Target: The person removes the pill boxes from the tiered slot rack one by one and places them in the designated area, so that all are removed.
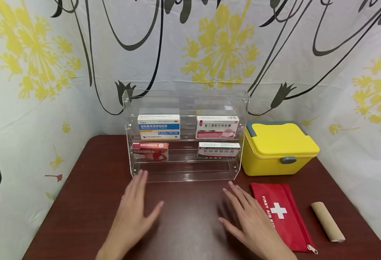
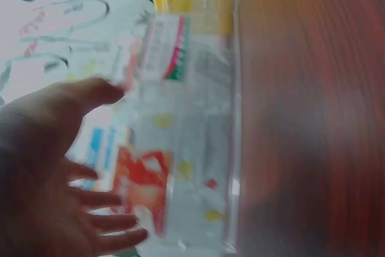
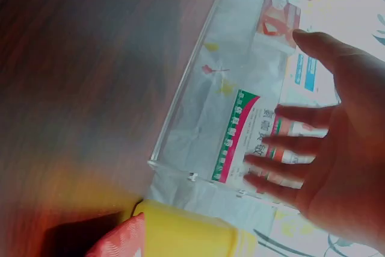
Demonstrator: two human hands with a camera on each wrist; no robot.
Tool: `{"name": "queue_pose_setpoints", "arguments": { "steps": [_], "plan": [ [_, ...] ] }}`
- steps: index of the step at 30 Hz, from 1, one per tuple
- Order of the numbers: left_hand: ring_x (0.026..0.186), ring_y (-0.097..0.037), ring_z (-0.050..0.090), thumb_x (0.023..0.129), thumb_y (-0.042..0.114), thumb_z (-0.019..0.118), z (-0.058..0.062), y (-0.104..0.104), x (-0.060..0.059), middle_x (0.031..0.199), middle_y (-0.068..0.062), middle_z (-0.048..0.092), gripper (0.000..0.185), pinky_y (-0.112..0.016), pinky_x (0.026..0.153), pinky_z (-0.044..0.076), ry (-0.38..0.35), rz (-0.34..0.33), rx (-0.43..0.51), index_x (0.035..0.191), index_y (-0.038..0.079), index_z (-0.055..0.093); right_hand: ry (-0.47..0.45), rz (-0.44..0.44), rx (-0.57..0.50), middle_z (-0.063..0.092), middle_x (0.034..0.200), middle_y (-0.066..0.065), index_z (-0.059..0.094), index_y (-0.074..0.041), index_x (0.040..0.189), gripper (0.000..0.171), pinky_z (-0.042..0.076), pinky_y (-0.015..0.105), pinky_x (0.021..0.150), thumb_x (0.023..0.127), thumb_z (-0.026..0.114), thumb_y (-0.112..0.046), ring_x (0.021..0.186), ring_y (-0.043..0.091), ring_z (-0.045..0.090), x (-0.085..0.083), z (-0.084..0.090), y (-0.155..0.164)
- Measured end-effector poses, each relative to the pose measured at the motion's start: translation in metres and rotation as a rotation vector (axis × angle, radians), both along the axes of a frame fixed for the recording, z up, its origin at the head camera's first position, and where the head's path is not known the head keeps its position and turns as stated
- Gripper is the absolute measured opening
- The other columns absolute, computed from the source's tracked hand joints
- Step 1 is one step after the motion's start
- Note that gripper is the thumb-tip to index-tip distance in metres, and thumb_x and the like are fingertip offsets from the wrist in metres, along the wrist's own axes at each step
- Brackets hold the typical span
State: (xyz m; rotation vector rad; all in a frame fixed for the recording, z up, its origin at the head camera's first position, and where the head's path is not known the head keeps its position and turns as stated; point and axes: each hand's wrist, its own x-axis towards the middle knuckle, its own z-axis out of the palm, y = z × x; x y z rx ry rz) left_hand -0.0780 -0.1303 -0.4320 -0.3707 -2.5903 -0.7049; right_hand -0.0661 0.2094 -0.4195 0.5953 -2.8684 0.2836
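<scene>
Both hands hover over the table in front of a clear acrylic rack (image 1: 187, 176), fingers spread and holding nothing. My left hand (image 1: 130, 213) points at the rack's lower left corner. My right hand (image 1: 252, 220) overlaps the left edge of a red first aid pouch (image 1: 283, 213). Four shelf spots hold medicine boxes: a blue and white box (image 1: 159, 127) and a white and pink box (image 1: 217, 127) above, a red box (image 1: 149, 151) and a white and green box (image 1: 218, 151) below. In the left wrist view, the red box (image 2: 143, 188) shows beyond the fingers.
A yellow lidded box (image 1: 279, 151) with a grey latch stands right of the rack. A cardboard-coloured roll (image 1: 327, 221) lies right of the pouch. Patterned cloth (image 1: 164, 65) hangs behind the dark wooden table (image 1: 80, 202).
</scene>
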Motion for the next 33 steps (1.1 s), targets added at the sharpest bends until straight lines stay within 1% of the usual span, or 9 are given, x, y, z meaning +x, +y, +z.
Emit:
{"name": "queue_pose_setpoints", "arguments": {
  "steps": [3,5,9,13,15,17,21,25,33],
  "plan": [
    [0.136,-0.031,0.037,0.081,0.021,0.080,-0.005,-0.014,-0.012,0.152,-0.015,0.035,0.092,-0.052,0.103,0.036,0.054,0.036,0.215,0.155,0.009,0.026,0.034,0.072,-0.054,0.056,0.134,-0.005,0.059,-0.024,0.135,0.068,0.048,0.043,0.093,0.075,0.081,-0.049,0.117,0.014,0.054,0.000,0.000,0.002],
    [0.134,-0.029,0.039,0.080,0.014,0.082,-0.011,-0.023,-0.020,0.150,-0.016,0.037,0.092,-0.048,0.101,0.039,0.041,0.059,0.319,0.154,0.007,0.027,0.066,0.126,-0.089,0.065,0.116,-0.010,0.067,-0.025,0.123,0.055,0.053,0.036,0.084,0.073,0.085,-0.041,0.102,0.007,0.059,0.000,0.000,0.003],
    [0.135,-0.032,0.040,0.082,0.017,0.082,-0.025,-0.036,-0.035,0.151,-0.019,0.036,0.092,-0.045,0.100,0.041,-0.095,0.080,0.470,0.153,0.004,0.025,0.112,0.227,-0.147,0.066,0.095,-0.014,0.071,-0.023,0.108,0.037,0.055,0.033,0.076,0.077,0.084,-0.038,0.085,0.002,0.059,0.000,-0.001,0.005],
    [0.140,-0.031,0.032,0.085,0.026,0.080,-0.038,-0.046,-0.046,0.155,-0.018,0.029,0.093,-0.043,0.105,0.036,-0.278,0.060,0.606,0.155,0.005,0.021,0.132,0.289,-0.173,0.066,0.093,-0.013,0.072,-0.021,0.105,0.034,0.055,0.038,0.080,0.089,0.065,-0.051,0.084,0.003,0.060,0.000,-0.003,0.005],
    [0.142,-0.029,0.028,0.085,0.027,0.080,-0.044,-0.050,-0.051,0.157,-0.016,0.025,0.095,-0.041,0.107,0.034,-0.335,0.042,0.665,0.155,0.007,0.019,0.129,0.294,-0.172,0.066,0.092,-0.012,0.072,-0.021,0.105,0.034,0.055,0.038,0.081,0.088,0.068,-0.050,0.083,0.002,0.060,0.000,-0.003,0.005],
    [0.142,-0.028,0.028,0.085,0.028,0.080,-0.050,-0.053,-0.056,0.157,-0.015,0.025,0.096,-0.039,0.107,0.033,-0.357,0.023,0.690,0.156,0.009,0.019,0.127,0.295,-0.167,0.066,0.092,-0.012,0.073,-0.021,0.104,0.031,0.055,0.037,0.078,0.080,0.081,-0.038,0.082,0.003,0.061,0.000,-0.003,0.004],
    [0.136,-0.027,0.040,0.083,0.026,0.081,-0.058,-0.057,-0.065,0.152,-0.014,0.038,0.091,-0.034,0.102,0.039,-0.305,-0.002,0.680,0.155,0.015,0.026,0.097,0.251,-0.153,0.066,0.090,-0.013,0.073,-0.022,0.102,0.042,0.056,0.032,0.073,0.065,0.093,-0.025,0.080,0.002,0.060,0.002,-0.002,0.002],
    [0.130,-0.028,0.048,0.081,0.031,0.082,-0.061,-0.057,-0.075,0.148,-0.011,0.044,0.090,-0.039,0.098,0.043,-0.269,0.002,0.631,0.154,0.022,0.030,0.070,0.221,-0.159,0.065,0.089,-0.014,0.073,-0.024,0.100,0.041,0.055,0.030,0.071,0.064,0.093,-0.026,0.079,0.001,0.059,0.004,-0.002,0.002],
    [0.134,-0.027,0.043,0.076,0.040,0.085,-0.062,-0.052,-0.090,0.147,-0.005,0.045,0.098,-0.050,0.102,0.039,-0.277,-0.017,0.576,0.154,0.031,0.026,0.107,0.233,-0.157,0.065,0.087,-0.013,0.073,-0.022,0.099,0.043,0.055,0.028,0.069,0.062,0.095,-0.022,0.078,0.002,0.059,0.006,0.000,0.008]
  ]
}}
